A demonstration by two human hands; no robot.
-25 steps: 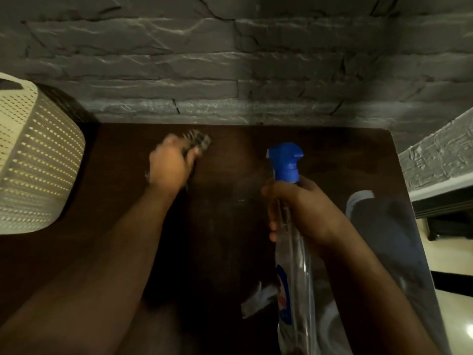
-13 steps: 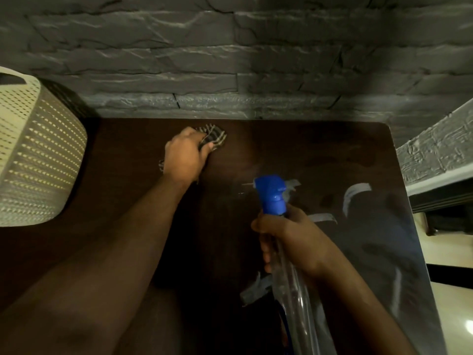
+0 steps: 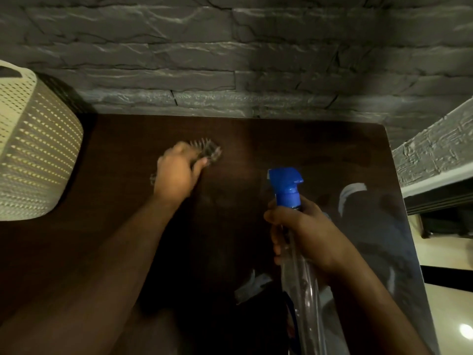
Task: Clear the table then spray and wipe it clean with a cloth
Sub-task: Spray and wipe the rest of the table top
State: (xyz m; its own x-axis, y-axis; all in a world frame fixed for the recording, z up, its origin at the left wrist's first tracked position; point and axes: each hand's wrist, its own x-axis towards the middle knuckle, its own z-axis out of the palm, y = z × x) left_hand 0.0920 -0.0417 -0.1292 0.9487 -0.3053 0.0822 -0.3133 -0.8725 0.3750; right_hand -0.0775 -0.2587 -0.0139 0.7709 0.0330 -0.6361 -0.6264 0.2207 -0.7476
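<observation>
My left hand [image 3: 176,172] presses a checked cloth [image 3: 210,149] flat on the dark brown table [image 3: 307,144], near its far middle; the cloth and hand are motion-blurred. My right hand [image 3: 304,234] grips the neck of a clear spray bottle [image 3: 302,283] with a blue trigger head [image 3: 286,185], held upright above the table's right half, nozzle facing the wall. Pale wet streaks [image 3: 350,193] shine on the table surface to the right of the bottle.
A cream perforated plastic basket [image 3: 33,149] stands at the table's left edge. A grey stone wall [image 3: 230,60] runs right behind the table. The table's right edge [image 3: 407,226] drops to a light tiled floor [image 3: 448,311].
My left hand with the cloth slid right along the far side of the table, then back slightly toward me. My right hand lowered the spray bottle, then lifted it a little.
</observation>
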